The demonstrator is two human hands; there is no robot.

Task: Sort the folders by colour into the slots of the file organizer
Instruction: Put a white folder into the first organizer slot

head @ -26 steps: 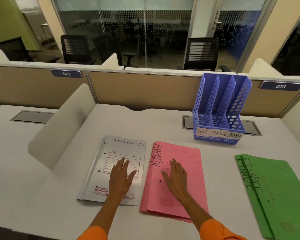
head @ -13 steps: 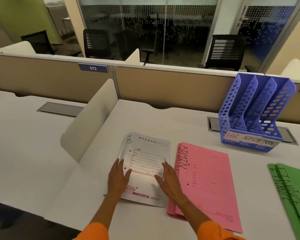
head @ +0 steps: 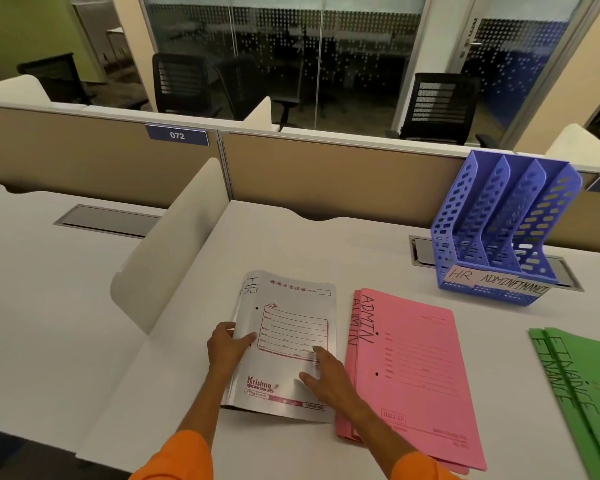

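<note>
A white folder marked HR (head: 291, 323) lies on the desk in front of me. My left hand (head: 227, 348) grips its left edge, thumb on top and fingers curled under, and that edge is lifted a little. My right hand (head: 326, 375) lies flat on the folder's lower right part with fingers apart. A pink stack marked ADMIN (head: 416, 368) sits just to the right. Green folders marked FINANCE (head: 582, 393) lie at the right edge. The blue file organizer (head: 499, 230) stands at the back right with three empty slots labelled HR, ADMIN, FINANCE.
A curved cream divider (head: 174, 244) stands to the left of the folders. A tan partition (head: 326, 174) runs along the back of the white desk (head: 309, 244). A metal cable hatch (head: 420, 251) sits under the organizer. Black chairs stand behind the glass.
My right hand has left the pink stack and come onto the white folder. My left hand has slid to the folder's left edge and gripped it. The view has swung left.
</note>
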